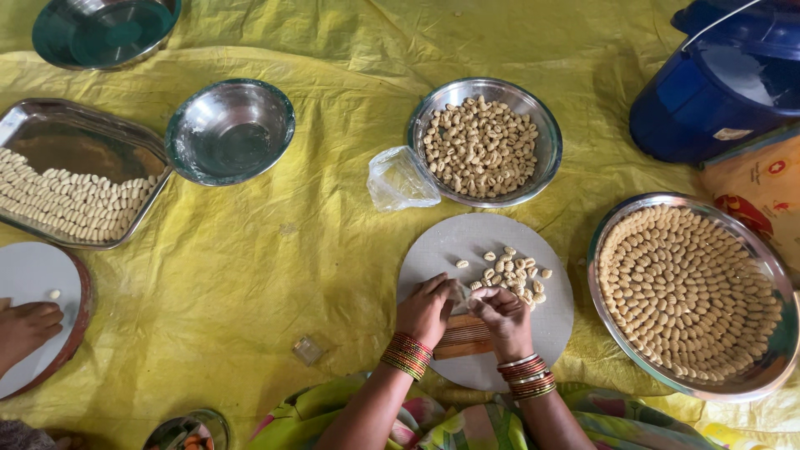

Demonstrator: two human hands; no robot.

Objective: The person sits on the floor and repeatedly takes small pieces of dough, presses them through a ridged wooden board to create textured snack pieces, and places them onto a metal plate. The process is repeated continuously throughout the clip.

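Note:
My left hand (427, 307) and my right hand (502, 315) meet over a small ridged wooden board (464, 337) on a round grey board (479, 250). Both hands press a small piece of dough against the ridges; the piece itself is mostly hidden by my fingers. A loose heap of shaped dough shells (514, 273) lies on the grey board just beyond my right hand. A steel bowl (546, 137) holding many small dough balls stands further back. On the right, a wide steel plate (771, 379) carries finished shells laid in rings.
A crumpled clear plastic bag (400, 179) lies by the bowl. An empty steel bowl (230, 129), a steel tray (50, 125) of shaped pieces and another person's hand (25, 327) on a white board are at left. A blue bucket (717, 83) stands at top right.

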